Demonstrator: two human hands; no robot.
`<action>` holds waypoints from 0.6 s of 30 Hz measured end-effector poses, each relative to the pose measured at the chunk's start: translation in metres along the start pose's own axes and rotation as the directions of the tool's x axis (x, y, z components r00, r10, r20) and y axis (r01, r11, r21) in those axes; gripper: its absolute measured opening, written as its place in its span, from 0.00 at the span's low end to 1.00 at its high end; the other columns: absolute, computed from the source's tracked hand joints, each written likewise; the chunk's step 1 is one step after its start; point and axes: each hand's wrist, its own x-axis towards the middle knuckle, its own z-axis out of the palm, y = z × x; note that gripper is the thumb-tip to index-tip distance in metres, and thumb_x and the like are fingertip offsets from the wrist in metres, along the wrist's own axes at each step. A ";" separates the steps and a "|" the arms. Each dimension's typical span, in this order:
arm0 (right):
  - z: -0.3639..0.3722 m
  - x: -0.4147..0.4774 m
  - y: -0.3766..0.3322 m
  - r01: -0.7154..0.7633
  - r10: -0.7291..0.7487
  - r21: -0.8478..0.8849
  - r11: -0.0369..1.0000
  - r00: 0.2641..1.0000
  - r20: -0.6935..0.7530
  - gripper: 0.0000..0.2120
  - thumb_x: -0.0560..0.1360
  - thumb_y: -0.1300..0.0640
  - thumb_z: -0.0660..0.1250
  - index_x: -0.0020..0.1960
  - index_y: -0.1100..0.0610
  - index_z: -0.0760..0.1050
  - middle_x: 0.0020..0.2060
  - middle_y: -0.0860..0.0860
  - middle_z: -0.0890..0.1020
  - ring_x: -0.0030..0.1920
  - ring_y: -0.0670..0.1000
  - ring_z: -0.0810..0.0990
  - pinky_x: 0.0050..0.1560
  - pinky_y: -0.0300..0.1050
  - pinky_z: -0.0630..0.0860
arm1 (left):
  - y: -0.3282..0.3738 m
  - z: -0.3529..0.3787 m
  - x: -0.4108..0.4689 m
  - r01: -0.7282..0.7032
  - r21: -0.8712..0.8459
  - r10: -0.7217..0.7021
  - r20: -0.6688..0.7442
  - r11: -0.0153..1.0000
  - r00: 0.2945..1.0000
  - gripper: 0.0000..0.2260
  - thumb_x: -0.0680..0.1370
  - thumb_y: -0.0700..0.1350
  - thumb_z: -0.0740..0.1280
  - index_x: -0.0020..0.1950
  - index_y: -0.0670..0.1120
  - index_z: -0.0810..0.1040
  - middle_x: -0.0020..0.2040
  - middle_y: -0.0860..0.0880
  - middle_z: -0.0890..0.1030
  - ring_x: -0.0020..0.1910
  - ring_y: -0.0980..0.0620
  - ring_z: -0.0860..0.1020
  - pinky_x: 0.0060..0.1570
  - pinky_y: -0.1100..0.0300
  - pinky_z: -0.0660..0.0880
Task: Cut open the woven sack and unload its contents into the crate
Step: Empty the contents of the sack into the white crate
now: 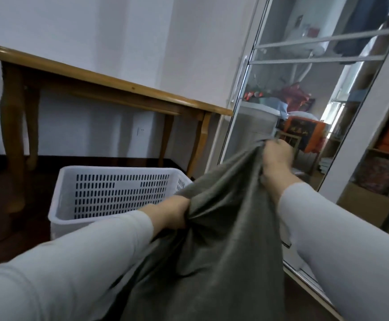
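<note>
Floor point(1, 242): dark wood, running to a white wall point(96, 31) with a small socket point(141, 130) low on it. We note a wooden table point(110, 85) against that wall, seen from below its edge, with curved legs standing on the floor. To the right stands a glass door point(304, 100) in a pale frame, and through the glass we see stacked boxes and bundled goods, too blurred to name. The crate point(119, 191), white plastic with slotted walls, sits on the floor in front of the table. We see only its far inner wall, since the near rim and our left sleeve point(73, 262) hide the bottom, so we cannot tell what it holds. The sack point(223, 239), grey-green woven cloth, hangs between our arms just right of the crate, its upper fold overlapping the crate's right corner in view. Its mouth and contents do not show. Our left hand point(172, 212) is low by the crate's right rim, fingers clamped round a bunched fold at the sack's left edge. Our right hand point(275, 158) is higher, in front of the door, fingers curled tight on the gathered top of the sack. The right sleeve point(339, 239) is the same pale cloth.
</note>
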 end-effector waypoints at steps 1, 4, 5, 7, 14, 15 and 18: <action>0.004 -0.015 -0.006 0.074 -0.068 -0.060 0.995 0.993 0.095 0.13 0.76 0.61 0.56 0.54 0.62 0.77 0.49 0.59 0.78 0.50 0.56 0.75 0.54 0.48 0.72 | -0.006 -0.002 -0.001 0.044 0.031 -0.045 0.038 0.999 0.998 0.14 0.72 0.48 0.70 0.57 0.48 0.77 0.59 0.45 0.78 0.60 0.44 0.76 0.62 0.50 0.72; 0.019 -0.055 0.004 0.205 -0.095 -0.239 0.949 0.910 0.405 0.11 0.76 0.61 0.57 0.39 0.61 0.76 0.38 0.56 0.76 0.43 0.54 0.72 0.44 0.43 0.65 | -0.024 -0.007 -0.013 0.240 0.127 -0.258 0.153 0.962 0.954 0.32 0.63 0.48 0.78 0.64 0.46 0.71 0.64 0.47 0.75 0.63 0.45 0.74 0.61 0.52 0.74; 0.022 -0.065 0.013 0.214 -0.037 -0.300 0.930 0.865 0.501 0.12 0.75 0.59 0.59 0.34 0.59 0.73 0.33 0.54 0.75 0.41 0.55 0.72 0.41 0.43 0.66 | -0.030 -0.009 -0.018 0.290 0.091 -0.302 0.193 0.953 0.933 0.37 0.61 0.49 0.80 0.66 0.46 0.68 0.66 0.47 0.73 0.65 0.45 0.73 0.62 0.52 0.74; 0.026 -0.080 0.034 0.129 0.150 -0.377 0.917 0.765 0.626 0.08 0.71 0.57 0.64 0.34 0.57 0.72 0.29 0.52 0.74 0.33 0.53 0.74 0.31 0.39 0.69 | -0.038 -0.015 -0.023 0.362 -0.186 -0.304 0.280 0.914 0.911 0.49 0.58 0.49 0.82 0.73 0.46 0.59 0.70 0.47 0.67 0.68 0.43 0.68 0.66 0.48 0.71; 0.008 -0.088 0.081 -0.105 0.602 -0.593 0.798 0.116 0.790 0.24 0.72 0.38 0.62 0.46 0.59 0.78 0.36 0.54 0.82 0.31 0.50 0.79 0.35 0.38 0.77 | -0.036 -0.002 -0.024 0.159 -0.537 -0.136 0.082 0.829 0.987 0.41 0.72 0.37 0.72 0.77 0.53 0.53 0.67 0.46 0.73 0.67 0.47 0.71 0.69 0.49 0.67; 0.004 -0.086 0.082 -0.050 0.573 -0.581 0.813 0.252 0.780 0.20 0.74 0.42 0.61 0.42 0.60 0.78 0.33 0.54 0.82 0.30 0.51 0.80 0.34 0.38 0.77 | -0.033 0.002 -0.024 0.138 -0.456 -0.090 0.125 0.879 0.988 0.26 0.73 0.36 0.69 0.70 0.50 0.71 0.60 0.47 0.79 0.59 0.51 0.77 0.64 0.52 0.72; -0.006 -0.069 0.095 0.460 0.082 -0.585 0.668 0.736 0.672 0.13 0.71 0.54 0.66 0.55 0.54 0.74 0.53 0.55 0.76 0.55 0.56 0.75 0.54 0.47 0.73 | -0.027 0.009 -0.022 0.173 -0.364 -0.099 0.212 0.915 0.972 0.07 0.74 0.35 0.67 0.41 0.44 0.82 0.40 0.48 0.81 0.38 0.55 0.77 0.40 0.63 0.76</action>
